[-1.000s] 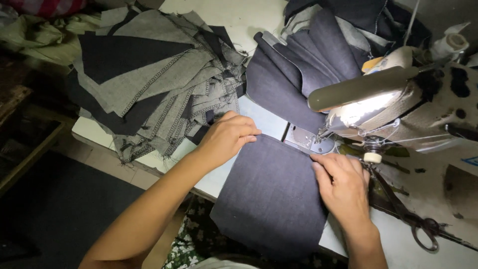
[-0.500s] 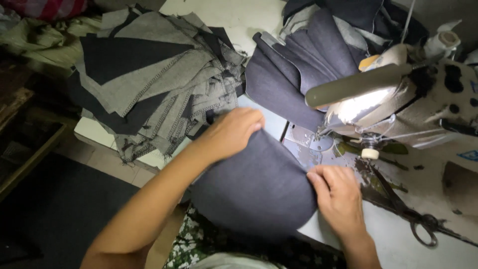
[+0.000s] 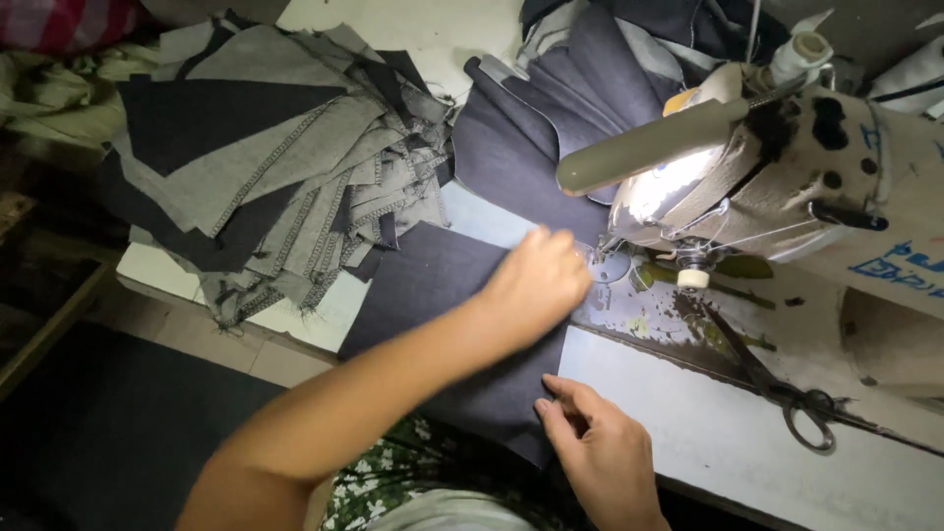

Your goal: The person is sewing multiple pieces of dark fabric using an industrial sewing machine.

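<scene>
A dark navy fabric piece (image 3: 428,285) lies flat on the white sewing table (image 3: 708,433), its near corner hanging over the front edge. My left hand (image 3: 536,283) reaches across it with fingers curled on its far right edge, close to the needle plate (image 3: 612,265) of the sewing machine (image 3: 806,177). My right hand (image 3: 600,452) is lower down, thumb and fingers pinching the fabric's near right edge.
A fanned pile of grey and dark cut pieces (image 3: 295,167) fills the table's left. More dark pieces (image 3: 551,128) are heaped behind the needle. A lit lamp (image 3: 649,147) sits over the needle. Scissors (image 3: 787,393) lie on the right.
The dark piece was lifted off the needle area, bulged up, and now lies spread further left. My left hand moved right toward the needle; my right hand dropped to the near edge.
</scene>
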